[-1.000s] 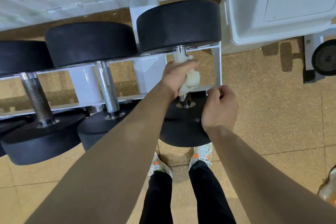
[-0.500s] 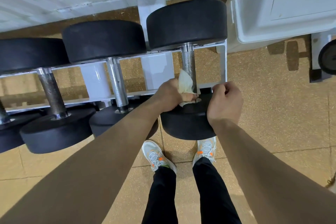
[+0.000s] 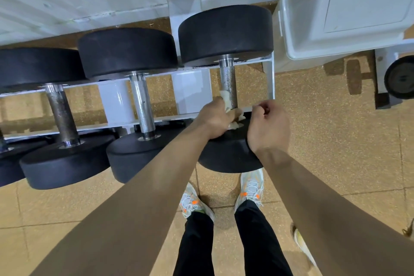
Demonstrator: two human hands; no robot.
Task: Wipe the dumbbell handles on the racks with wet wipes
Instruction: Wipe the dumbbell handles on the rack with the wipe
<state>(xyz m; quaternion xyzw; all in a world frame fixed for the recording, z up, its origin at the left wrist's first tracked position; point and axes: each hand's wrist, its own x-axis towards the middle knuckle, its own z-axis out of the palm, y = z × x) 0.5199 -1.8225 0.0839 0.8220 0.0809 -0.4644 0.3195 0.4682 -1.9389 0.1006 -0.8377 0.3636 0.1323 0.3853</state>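
Observation:
Three black dumbbells lie across a white rack (image 3: 192, 93). The rightmost dumbbell (image 3: 226, 33) has a knurled steel handle (image 3: 228, 82). My left hand (image 3: 215, 119) holds a crumpled white wet wipe (image 3: 227, 102) against the near end of that handle, just above the near weight head. My right hand (image 3: 267, 125) is curled at the rack's front rail next to that head; what it holds is hidden. The middle dumbbell's handle (image 3: 142, 105) and the left one's darker handle (image 3: 60, 114) are bare.
A white cabinet or machine housing (image 3: 349, 6) stands right of the rack, with a black wheel (image 3: 401, 78) beyond it. My feet in pale shoes (image 3: 251, 186) stand on tan speckled floor tiles below the dumbbells. Another shoe tip (image 3: 302, 244) shows at lower right.
My left hand slid the wipe from the far end of the rightmost handle down to its near end and stays there. The right hand has kept its place by the rail.

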